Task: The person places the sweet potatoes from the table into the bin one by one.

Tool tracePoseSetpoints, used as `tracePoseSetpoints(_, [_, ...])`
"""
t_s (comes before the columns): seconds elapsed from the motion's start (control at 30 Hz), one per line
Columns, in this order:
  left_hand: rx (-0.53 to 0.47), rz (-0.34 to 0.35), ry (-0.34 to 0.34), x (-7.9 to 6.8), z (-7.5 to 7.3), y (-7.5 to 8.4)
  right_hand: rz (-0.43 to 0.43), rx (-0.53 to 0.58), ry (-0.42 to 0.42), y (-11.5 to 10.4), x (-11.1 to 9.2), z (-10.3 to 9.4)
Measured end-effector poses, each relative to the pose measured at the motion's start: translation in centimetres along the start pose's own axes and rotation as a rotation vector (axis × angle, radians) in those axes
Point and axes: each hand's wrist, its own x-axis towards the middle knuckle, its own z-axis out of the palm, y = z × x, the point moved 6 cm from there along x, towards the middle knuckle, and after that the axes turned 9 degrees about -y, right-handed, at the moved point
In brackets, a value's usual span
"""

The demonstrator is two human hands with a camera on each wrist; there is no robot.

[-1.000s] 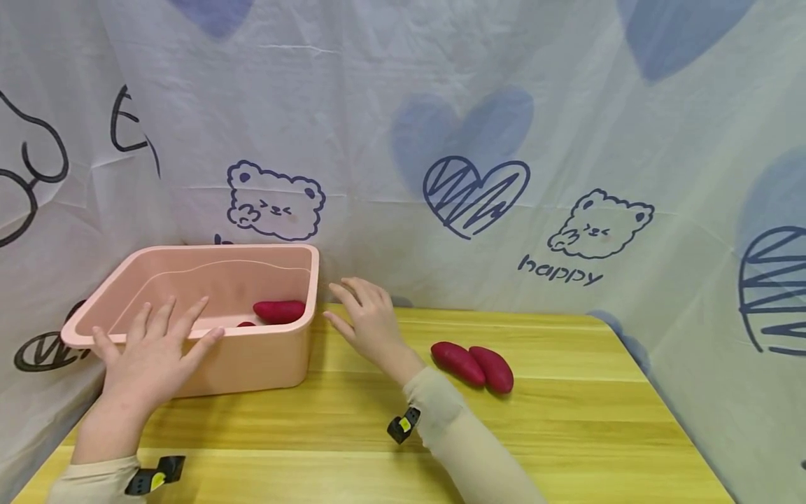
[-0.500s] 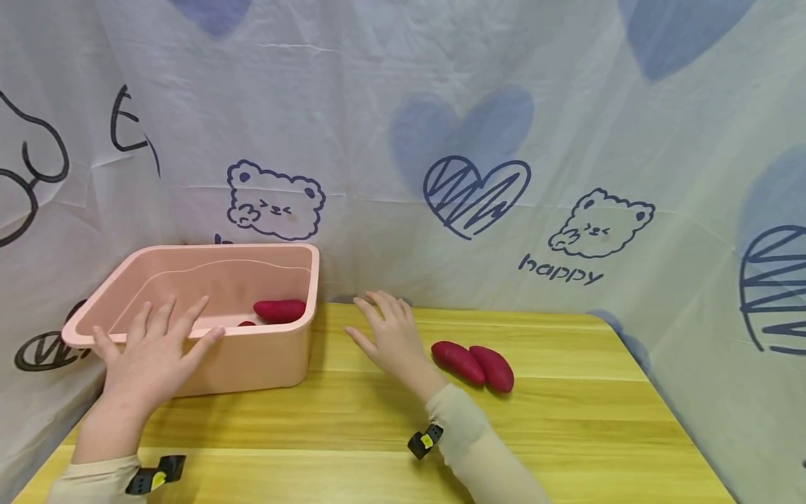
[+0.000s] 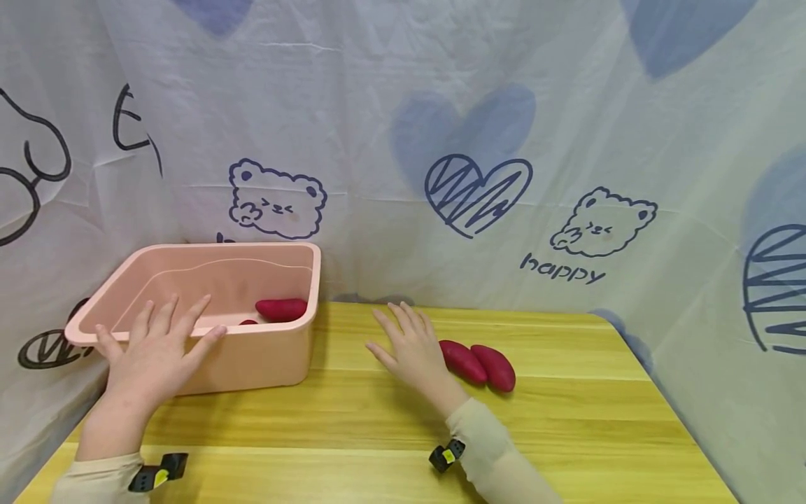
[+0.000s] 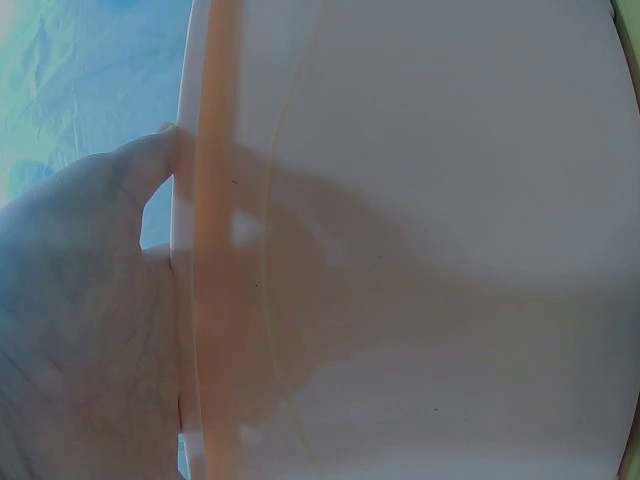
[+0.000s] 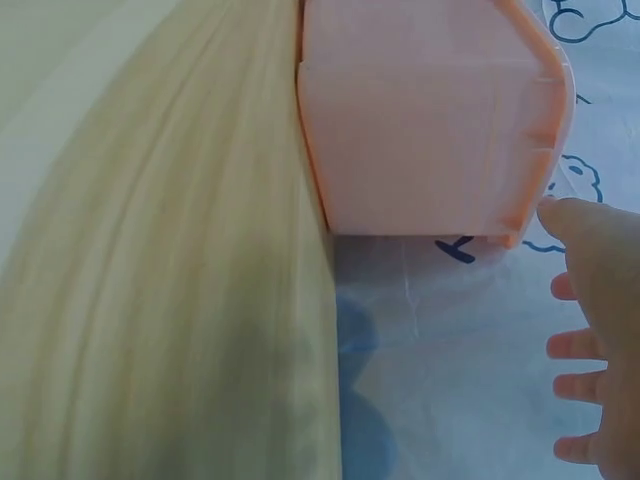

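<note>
A pink plastic bin (image 3: 252,360) stands at the left of the table. My left hand (image 3: 151,364) rests on its near rim with fingers spread; in the left wrist view the hand (image 4: 85,290) lies against the rim. Inside the bin lies a dark red sweet potato (image 3: 281,310), and only a sliver of another (image 3: 248,323) shows above the rim. My right hand (image 3: 415,353) hovers over the table, holding nothing, its fingers loosely extended. Just right of it, two more sweet potatoes (image 3: 464,362) (image 3: 494,367) lie side by side, the left one partly behind the hand.
The wooden table (image 3: 585,420) runs back to a pale curtain (image 3: 378,140) printed with hearts and bears. The curtain also hangs along both sides. Each wrist wears a black strap (image 3: 447,455).
My right hand has moved right and slightly toward me, from beside the bin to beside the two sweet potatoes. The left hand has stayed on the rim.
</note>
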Motion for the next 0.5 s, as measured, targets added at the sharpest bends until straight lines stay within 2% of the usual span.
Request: tracePoseSetpoints(0.5, [0.008,0.005,0.006,0.0,-0.1,0.0,0.138,0.064,-0.192,2.6,-2.0,1.5])
